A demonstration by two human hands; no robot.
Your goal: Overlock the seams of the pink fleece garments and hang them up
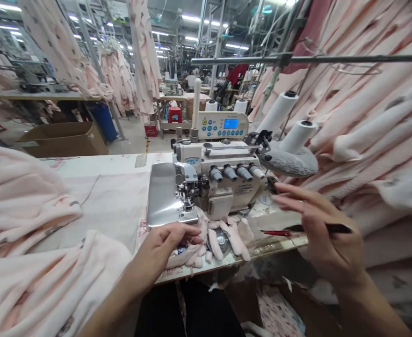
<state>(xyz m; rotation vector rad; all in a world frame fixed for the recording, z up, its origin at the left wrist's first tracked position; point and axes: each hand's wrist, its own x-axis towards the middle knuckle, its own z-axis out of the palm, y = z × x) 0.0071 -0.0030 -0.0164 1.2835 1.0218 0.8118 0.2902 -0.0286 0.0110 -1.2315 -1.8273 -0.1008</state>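
A white overlock sewing machine [223,173] stands on the table, its shiny metal plate [162,196] on the left. My left hand [169,241] is in front of this plate, fingers loosely bent and a little apart, with no held thing visible. Pale pink fabric scraps [232,238] lie by its fingertips, around a small round metal part [222,241]. To the right of the machine, my right hand [327,234] is raised near the table edge. A slim black-and-red pointed tool [278,232] runs behind its thumb, across the palm; its exact kind is unclear. The other fingers stretch towards the machine.
Pink plush fabric [26,224] is heaped on the left of the table [121,164]. More pink cloth [377,140] hangs close on the right. White thread cones [279,112] stand behind the machine. A cardboard box [61,138] sits on the floor beyond.
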